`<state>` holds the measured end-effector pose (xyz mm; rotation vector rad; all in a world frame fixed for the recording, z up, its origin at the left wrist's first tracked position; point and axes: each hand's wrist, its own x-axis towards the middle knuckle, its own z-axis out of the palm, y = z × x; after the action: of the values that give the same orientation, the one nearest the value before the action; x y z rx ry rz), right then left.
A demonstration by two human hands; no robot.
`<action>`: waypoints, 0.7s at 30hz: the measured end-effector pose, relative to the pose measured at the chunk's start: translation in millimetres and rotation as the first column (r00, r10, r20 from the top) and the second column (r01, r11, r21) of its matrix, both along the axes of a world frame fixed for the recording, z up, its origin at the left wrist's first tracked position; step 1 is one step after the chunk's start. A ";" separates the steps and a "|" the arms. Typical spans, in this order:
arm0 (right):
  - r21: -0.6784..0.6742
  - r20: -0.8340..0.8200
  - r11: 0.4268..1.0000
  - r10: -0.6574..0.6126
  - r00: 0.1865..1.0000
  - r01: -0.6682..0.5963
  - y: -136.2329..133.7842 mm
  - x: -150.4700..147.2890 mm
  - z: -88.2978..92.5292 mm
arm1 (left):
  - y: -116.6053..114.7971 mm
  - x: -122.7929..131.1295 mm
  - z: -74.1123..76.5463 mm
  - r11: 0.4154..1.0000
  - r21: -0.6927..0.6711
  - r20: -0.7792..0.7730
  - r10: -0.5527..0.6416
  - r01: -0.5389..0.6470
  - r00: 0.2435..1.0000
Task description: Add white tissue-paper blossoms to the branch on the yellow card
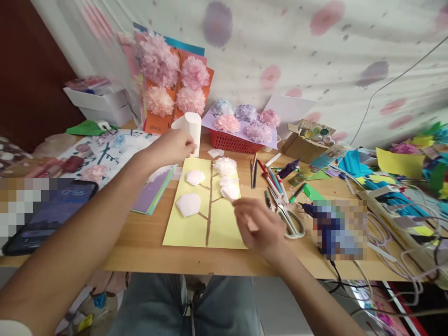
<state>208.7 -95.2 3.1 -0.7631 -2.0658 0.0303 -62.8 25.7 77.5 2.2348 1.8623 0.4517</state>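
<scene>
A yellow sheet with a drawn brown branch lies on the wooden desk. White tissue pieces and one fluffed white tissue flower sit on it. My left hand reaches forward and closes on a white paper roll standing behind the sheet. My right hand hovers over the sheet's right edge with fingers curled, next to a white tissue piece; whether it pinches anything I cannot make out.
Scissors and several pens lie right of the sheet. A red basket carries tissue flowers, an orange board with pink flowers leans behind. A phone lies left; coloured paper scraps and cables crowd the right.
</scene>
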 end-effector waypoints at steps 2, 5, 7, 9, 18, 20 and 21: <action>0.045 0.282 0.988 0.126 0.951 -0.145 -11.0 -1.3 -5.2 | -3.0 -24.0 -2.3 0.999 -0.005 0.019 0.039 -0.039 0.999; 0.049 0.460 0.971 0.185 0.868 -0.233 -16.2 -5.6 -13.0 | -11.2 -40.2 -13.6 0.999 -0.021 0.002 0.038 -0.038 0.999; 0.037 0.507 0.970 0.189 0.841 -0.240 -15.4 -9.2 -15.5 | -16.1 -42.4 -21.8 0.999 -0.021 -0.013 -0.035 0.035 0.999; 0.020 0.531 0.973 0.185 0.827 -0.231 -14.2 -11.9 -16.1 | -17.9 -47.2 -27.4 0.998 -0.021 -0.047 -0.062 0.061 0.997; 0.018 0.312 0.999 0.031 0.949 -0.039 6.1 -12.1 -20.7 | -20.0 -62.9 -46.0 0.999 -0.024 -0.055 -0.039 0.038 0.998; 0.069 0.243 0.998 -0.021 0.970 0.004 18.1 -15.6 -16.4 | -24.0 -49.8 -55.0 0.989 -0.075 -0.082 -0.135 0.129 0.988; 0.086 0.211 0.996 -0.044 0.976 0.026 24.1 -18.1 -12.7 | -25.6 -44.5 -59.1 0.987 -0.084 -0.103 -0.146 0.137 0.984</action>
<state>190.6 -71.1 -9.5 -0.7789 -2.2401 -0.1627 -107.3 0.1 18.4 2.3628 1.7228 0.2353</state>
